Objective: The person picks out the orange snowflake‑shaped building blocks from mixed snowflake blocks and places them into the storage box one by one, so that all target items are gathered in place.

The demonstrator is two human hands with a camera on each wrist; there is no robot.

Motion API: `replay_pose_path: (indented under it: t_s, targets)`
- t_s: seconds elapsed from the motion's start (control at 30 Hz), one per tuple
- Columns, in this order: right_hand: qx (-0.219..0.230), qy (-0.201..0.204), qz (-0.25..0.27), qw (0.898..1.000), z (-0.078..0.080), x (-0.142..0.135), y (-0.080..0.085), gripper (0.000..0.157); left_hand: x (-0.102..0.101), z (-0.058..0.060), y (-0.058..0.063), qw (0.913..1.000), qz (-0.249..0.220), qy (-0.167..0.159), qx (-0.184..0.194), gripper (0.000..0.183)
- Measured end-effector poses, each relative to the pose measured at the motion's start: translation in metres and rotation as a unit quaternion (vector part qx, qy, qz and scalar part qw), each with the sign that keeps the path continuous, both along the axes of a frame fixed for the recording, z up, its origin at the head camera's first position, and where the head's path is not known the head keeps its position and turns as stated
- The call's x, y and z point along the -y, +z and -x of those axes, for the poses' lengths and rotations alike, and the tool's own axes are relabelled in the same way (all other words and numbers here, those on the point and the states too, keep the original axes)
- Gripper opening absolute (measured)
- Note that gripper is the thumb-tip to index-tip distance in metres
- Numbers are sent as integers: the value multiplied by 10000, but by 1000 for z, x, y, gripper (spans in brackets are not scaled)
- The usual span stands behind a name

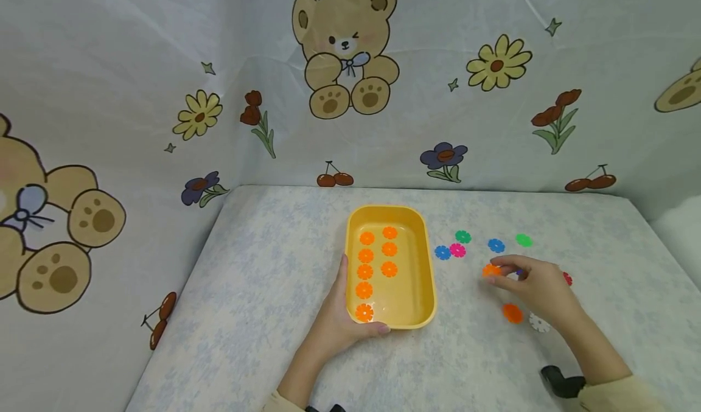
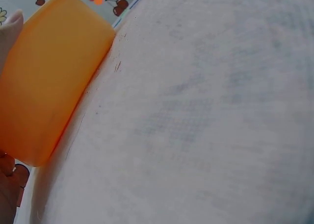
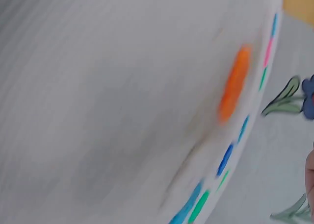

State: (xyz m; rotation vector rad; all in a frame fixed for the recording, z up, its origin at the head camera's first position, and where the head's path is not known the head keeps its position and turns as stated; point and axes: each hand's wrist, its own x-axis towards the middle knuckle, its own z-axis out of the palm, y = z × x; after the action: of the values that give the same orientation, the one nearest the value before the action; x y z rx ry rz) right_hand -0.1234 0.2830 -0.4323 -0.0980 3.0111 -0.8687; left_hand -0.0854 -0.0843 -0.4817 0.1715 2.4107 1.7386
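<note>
My left hand (image 1: 339, 317) grips the near left corner of a yellow plastic tray (image 1: 408, 296), thumb along the near rim and fingers against the left side. Two columns of orange notched discs (image 1: 364, 272) lie inside it, toward the left. In the left wrist view the tray's outer wall (image 2: 54, 77) fills the upper left. To the right of the tray, my right hand (image 1: 539, 284) pinches an orange notched disc (image 1: 490, 270) between thumb and fingertips. Another orange disc (image 1: 512, 313) lies on the table below that hand.
Near the right hand are scattered blue (image 1: 496, 245), green (image 1: 524, 240), pink (image 1: 457, 251) and white discs (image 1: 539, 322); a red disc (image 1: 567, 278) is partly hidden behind it. A black object (image 1: 563, 383) sits by the right wrist. A bear-printed cloth (image 1: 427, 95) hangs behind the table.
</note>
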Motion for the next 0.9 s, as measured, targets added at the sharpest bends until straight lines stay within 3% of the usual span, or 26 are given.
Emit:
replay_pose_path:
  t_s: [0.2, 0.4, 0.5, 0.7, 0.9]
  targets:
    - [213, 134, 923, 9954, 5, 50, 16, 44, -1, 0, 0, 10000, -27, -5, -29, 143]
    - [345, 974, 1130, 9882, 7, 104, 20, 34, 0, 0, 2, 10000, -9, -53, -13, 143]
    - [221, 1452, 803, 9859, 6, 128, 17, 29, 0, -1, 3, 10000, 72, -50, 27, 142]
    - [-174, 2142, -378, 9759, 9, 160, 8, 28, 0, -2, 3, 9998, 146, -15, 95, 141]
    - [-144, 2180, -912, 9716, 14, 172, 0, 30, 0, -2, 4, 9998, 171, -3, 98, 141]
